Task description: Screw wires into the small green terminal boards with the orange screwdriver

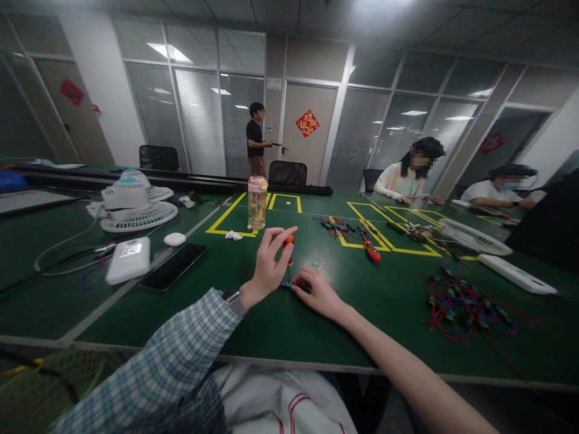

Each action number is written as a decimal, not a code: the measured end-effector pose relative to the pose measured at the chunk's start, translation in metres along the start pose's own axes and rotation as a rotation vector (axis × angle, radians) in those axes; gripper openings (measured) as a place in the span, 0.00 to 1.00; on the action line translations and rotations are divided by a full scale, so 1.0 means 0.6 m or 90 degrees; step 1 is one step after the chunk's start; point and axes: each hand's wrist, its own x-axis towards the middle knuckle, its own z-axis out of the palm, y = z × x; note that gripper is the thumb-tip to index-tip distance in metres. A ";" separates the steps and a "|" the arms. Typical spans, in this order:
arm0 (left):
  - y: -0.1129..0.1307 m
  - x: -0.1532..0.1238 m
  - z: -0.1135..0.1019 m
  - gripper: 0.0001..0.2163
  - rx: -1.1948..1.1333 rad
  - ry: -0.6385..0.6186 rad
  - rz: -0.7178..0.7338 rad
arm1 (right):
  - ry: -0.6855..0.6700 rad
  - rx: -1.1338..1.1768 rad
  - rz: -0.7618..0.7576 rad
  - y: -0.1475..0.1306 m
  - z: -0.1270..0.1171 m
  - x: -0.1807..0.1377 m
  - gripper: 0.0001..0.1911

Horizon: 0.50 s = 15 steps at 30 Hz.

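Note:
My left hand [268,265] pinches the orange handle of a small screwdriver [289,246] held upright, its tip pointing down at a small wired part [286,284] on the green table [253,313]. My right hand [316,292] lies closed on that part and presses it to the table; most of the part is hidden under the fingers. A checked sleeve and a wristwatch [231,296] cover my left arm.
A pink-lidded bottle [257,202] stands behind the hands. To the left lie a black phone [174,266], a white device [128,259] and a white fan [136,208]. A tangle of wires [461,301] and a red screwdriver [371,250] lie right. Two people sit at far right; one stands by the door.

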 end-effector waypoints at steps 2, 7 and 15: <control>-0.002 0.000 0.000 0.16 -0.032 -0.023 0.000 | 0.000 0.002 -0.005 0.001 0.001 0.000 0.03; -0.002 0.003 0.002 0.15 -0.030 -0.021 -0.008 | 0.000 -0.003 -0.008 0.003 0.002 0.000 0.03; -0.003 0.000 0.001 0.14 -0.017 -0.013 -0.005 | -0.001 -0.001 -0.002 0.003 0.000 0.001 0.03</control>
